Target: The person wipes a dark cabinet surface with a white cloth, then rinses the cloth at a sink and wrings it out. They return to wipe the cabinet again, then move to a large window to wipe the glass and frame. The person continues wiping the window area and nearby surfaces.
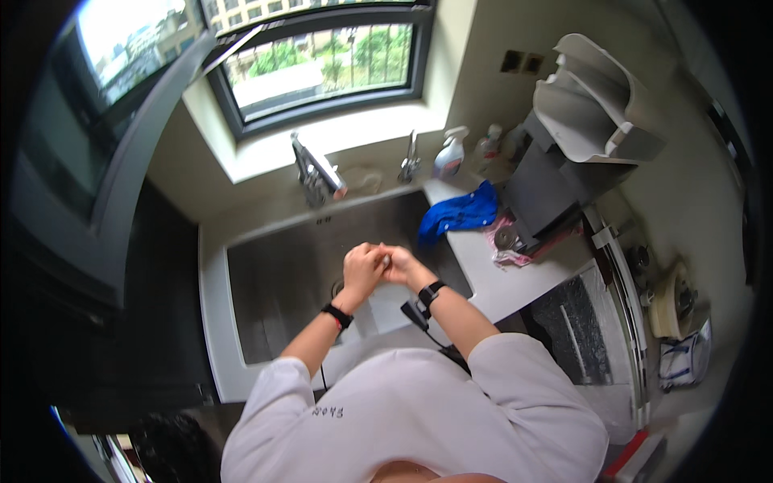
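Over the stainless steel sink [278, 284], my left hand [362, 268] and my right hand [398, 264] meet with their fingers touching. A small pale spot shows between them, too small to name, and I cannot tell if either hand grips it. Black bands circle both wrists. Behind the sink stand a faucet with a pull-out head [317, 163] and a smaller chrome tap [410, 162]. A blue cloth [462, 212] hangs from the counter over the sink's right edge.
A spray bottle [450, 154] and a clear plastic bottle [488, 145] stand by the wall. Right of the blue cloth lies pink plastic [513, 256] with a round metal strainer [506, 237], beside a grey box-like unit [540, 187]. An open window sash [163, 121] juts in at left.
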The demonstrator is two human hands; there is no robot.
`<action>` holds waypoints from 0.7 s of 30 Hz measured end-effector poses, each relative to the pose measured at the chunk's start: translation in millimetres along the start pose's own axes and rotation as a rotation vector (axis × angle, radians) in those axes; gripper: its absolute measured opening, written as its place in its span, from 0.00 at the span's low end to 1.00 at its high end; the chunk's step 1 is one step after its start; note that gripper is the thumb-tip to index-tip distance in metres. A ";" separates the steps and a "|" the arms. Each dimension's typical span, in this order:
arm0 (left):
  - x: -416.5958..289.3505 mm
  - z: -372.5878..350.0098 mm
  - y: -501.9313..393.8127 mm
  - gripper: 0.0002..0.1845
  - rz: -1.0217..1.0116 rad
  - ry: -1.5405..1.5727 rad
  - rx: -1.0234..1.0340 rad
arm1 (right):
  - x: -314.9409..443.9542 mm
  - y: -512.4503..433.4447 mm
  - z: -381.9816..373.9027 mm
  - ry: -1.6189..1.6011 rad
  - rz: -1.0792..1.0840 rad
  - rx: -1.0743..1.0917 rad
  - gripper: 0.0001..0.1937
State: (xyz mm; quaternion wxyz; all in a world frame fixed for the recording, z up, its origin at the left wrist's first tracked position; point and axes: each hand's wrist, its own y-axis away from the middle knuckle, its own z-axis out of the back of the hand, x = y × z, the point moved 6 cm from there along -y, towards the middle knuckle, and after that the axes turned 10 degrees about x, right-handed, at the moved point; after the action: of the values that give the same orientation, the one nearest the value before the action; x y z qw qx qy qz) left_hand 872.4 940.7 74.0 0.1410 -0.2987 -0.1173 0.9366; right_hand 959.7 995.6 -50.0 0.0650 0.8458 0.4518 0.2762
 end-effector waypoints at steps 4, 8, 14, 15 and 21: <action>-16.7 4.7 0.6 0.17 -0.169 0.061 -0.056 | 39.6 6.4 3.0 0.209 0.243 -0.094 0.10; 23.9 20.1 8.6 0.12 -0.017 0.229 -0.105 | 74.0 27.2 -1.9 0.174 0.258 -0.351 0.23; 100.9 21.5 34.6 0.09 0.256 0.206 0.126 | 90.0 39.8 -19.5 0.454 0.300 -0.600 0.27; 106.0 22.2 38.0 0.10 0.256 0.186 0.132 | 88.1 36.9 -21.9 0.465 0.303 -0.588 0.26; 130.7 28.7 51.1 0.11 0.384 0.061 0.169 | 81.0 24.1 -23.7 0.497 0.303 -0.568 0.18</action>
State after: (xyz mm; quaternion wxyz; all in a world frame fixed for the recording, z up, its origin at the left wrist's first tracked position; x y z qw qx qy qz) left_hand 743.4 932.8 12.4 -0.0123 -0.3308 0.0250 0.9433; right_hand 1000.4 1043.0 11.6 0.1436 0.7587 0.2298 0.5924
